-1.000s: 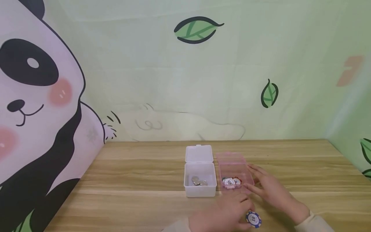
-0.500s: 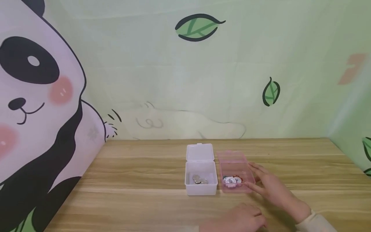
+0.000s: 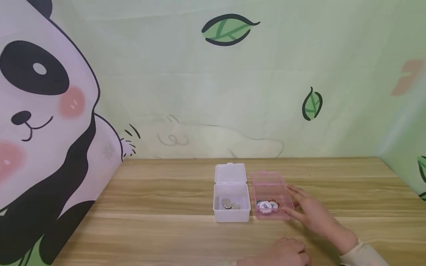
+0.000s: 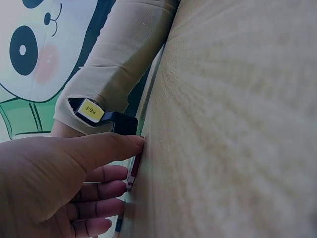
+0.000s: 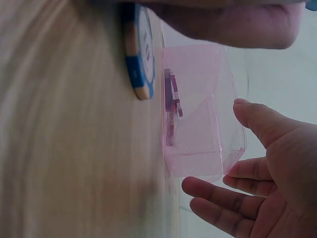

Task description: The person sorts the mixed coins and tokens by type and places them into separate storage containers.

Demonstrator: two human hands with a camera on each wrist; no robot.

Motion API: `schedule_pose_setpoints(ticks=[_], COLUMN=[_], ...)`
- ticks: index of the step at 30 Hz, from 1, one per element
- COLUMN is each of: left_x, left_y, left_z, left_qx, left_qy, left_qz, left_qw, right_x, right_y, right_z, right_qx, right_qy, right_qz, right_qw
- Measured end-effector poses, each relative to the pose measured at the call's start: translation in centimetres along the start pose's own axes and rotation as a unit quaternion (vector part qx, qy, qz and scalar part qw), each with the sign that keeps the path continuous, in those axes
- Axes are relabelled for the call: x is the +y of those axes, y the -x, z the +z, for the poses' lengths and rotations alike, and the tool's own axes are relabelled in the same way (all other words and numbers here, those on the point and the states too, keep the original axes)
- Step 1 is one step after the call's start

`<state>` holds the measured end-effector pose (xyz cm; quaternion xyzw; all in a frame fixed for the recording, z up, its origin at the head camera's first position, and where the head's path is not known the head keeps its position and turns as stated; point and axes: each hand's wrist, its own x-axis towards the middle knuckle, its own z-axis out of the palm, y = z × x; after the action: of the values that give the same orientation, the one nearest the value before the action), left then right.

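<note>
My left hand [image 3: 277,253] is low over the table at the front edge of the head view. In the left wrist view its thumb and fingers stand apart, fingertips right at a dark red poker chip [image 4: 135,168]. A blue poker chip with cream edge marks [image 5: 134,69] is beside that hand in the right wrist view. My right hand [image 3: 314,214] rests thumb and fingertips, fairly straight, along the right side of a clear pink box [image 3: 271,191]. The box's lid is folded back and several poker chips [image 3: 266,205] lie inside at the front.
Left of the pink box stands a white plastic box [image 3: 232,216], lid back, with several silver coins [image 3: 230,204]. Both stand on a wooden table [image 3: 159,207]. A panda-printed cloth [image 3: 159,66] hangs behind. Another dark chip edge [image 4: 119,223] shows below the left fingers.
My left hand has moved from the pink box toward the near edge and slightly right. The blue chip it held has left the head view. My right hand stays at the pink box.
</note>
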<state>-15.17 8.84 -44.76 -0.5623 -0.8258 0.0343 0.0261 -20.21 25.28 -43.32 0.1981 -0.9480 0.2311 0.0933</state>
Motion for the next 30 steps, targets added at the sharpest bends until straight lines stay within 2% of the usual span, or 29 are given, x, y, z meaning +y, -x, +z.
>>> schedule_pose_setpoints(ticks=[6, 12, 17, 19, 23, 30], left_x=[0.1, 0.1, 0.0, -0.1, -0.2, -0.4], left_y=[-0.4, -0.5, -0.5, -0.4, -0.1, -0.1], left_z=[0.2, 0.2, -0.1, -0.3, -0.7, -1.2], left_qx=[-0.020, -0.019, -0.019, -0.011, 0.000, -0.005], left_qy=[0.018, 0.029, 0.009, -0.020, -0.048, -0.022], left_qz=[-0.021, -0.034, -0.043, -0.038, -0.027, -0.032], left_qw=[0.9994, 0.9988, 0.9989, 0.9990, 0.9985, 0.9992], right_x=[-0.1, -0.1, -0.1, -0.1, 0.0, 0.1], right_y=[0.0, 0.0, 0.0, -0.1, -0.2, -0.2], right_z=[0.0, -0.1, 0.0, 0.0, 0.1, 0.1], right_qx=[-0.001, -0.003, 0.008, 0.010, 0.011, 0.009], right_qy=[0.003, 0.002, 0.019, 0.024, 0.028, 0.028], right_qz=[0.003, 0.001, -0.003, -0.005, -0.006, -0.004], right_qw=[1.000, 1.000, 1.000, 1.000, 1.000, 1.000])
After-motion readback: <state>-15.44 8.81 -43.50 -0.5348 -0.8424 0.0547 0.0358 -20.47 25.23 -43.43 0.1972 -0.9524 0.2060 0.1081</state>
